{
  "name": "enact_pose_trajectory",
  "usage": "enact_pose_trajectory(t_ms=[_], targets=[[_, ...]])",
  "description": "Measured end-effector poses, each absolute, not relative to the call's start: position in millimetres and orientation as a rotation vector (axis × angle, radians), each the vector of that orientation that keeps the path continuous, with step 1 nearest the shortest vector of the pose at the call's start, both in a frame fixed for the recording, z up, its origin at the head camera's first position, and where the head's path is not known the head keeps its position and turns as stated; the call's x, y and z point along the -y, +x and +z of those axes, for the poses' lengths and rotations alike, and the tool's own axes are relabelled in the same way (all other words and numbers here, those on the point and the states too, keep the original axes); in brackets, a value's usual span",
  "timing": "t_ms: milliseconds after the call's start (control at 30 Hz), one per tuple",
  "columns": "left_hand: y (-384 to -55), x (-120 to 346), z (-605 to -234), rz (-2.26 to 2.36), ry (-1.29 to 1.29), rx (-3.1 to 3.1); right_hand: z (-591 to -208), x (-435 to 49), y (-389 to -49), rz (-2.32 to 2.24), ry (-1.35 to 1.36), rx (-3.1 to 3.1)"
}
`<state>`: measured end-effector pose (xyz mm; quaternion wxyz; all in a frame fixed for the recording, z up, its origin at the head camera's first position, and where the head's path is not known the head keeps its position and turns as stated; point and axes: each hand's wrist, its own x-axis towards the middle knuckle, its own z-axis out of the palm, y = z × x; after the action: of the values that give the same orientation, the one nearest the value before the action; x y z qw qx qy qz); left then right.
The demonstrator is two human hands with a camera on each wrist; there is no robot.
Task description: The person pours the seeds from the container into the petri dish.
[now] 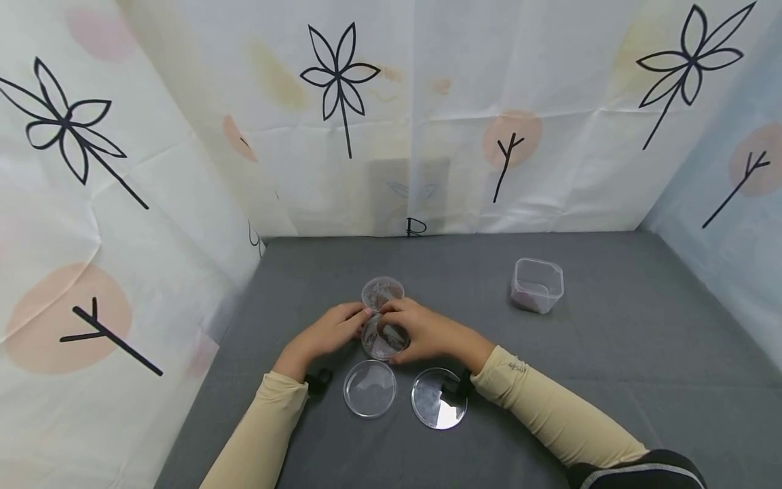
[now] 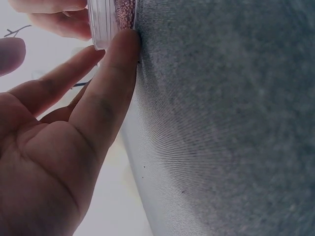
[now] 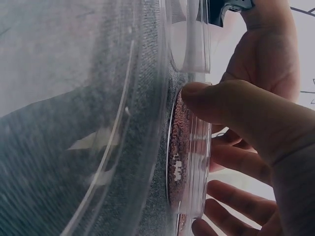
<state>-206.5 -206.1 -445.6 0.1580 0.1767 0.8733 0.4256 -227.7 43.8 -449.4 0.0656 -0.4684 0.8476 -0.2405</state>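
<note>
My right hand [image 1: 421,331] grips a clear round petri dish [image 1: 377,348] from above, thumb on the near side and fingers on the far side. Reddish, speckled contents [image 3: 178,147] show low inside it in the right wrist view. At the dish's left edge, my left hand [image 1: 334,329] touches with fairly straight fingers; its thumb [image 2: 110,83] rests against the side, close to the table. Just behind is another petri dish [image 1: 383,291] with small bits in it, partly covered by the fingertips.
Two clear round dishes or lids lie in front of the hands: a left one [image 1: 370,389] and a right one [image 1: 437,407], the latter partly under the right wrist. A clear square plastic tub [image 1: 537,285] stands back right on the grey table [image 1: 611,339]. Patterned cloth walls surround it.
</note>
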Motion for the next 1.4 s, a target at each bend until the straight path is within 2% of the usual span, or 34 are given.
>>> enact_pose_trajectory(t_ms=[367, 1067, 1267, 1400], targets=[[-207.6, 206.0, -446.3, 1.223, 0.524, -2.457, -444.5, -65.2, -226.5, -0.794, -1.326, -2.528], [-212.5, 222.5, -450.0, 1.192, 0.506, -2.448, -421.6, -196.3, -210.4, -0.828, -1.172, -2.986], [-215.4, 225.0, -454.4, 1.301, 0.376, -2.353, -426.0, -209.4, -208.2, -0.839, -1.136, -2.968], [-213.7, 225.3, -451.5, 1.297, 0.394, -2.349, -426.6, -210.3, -206.1, -0.848, -1.109, -2.949]])
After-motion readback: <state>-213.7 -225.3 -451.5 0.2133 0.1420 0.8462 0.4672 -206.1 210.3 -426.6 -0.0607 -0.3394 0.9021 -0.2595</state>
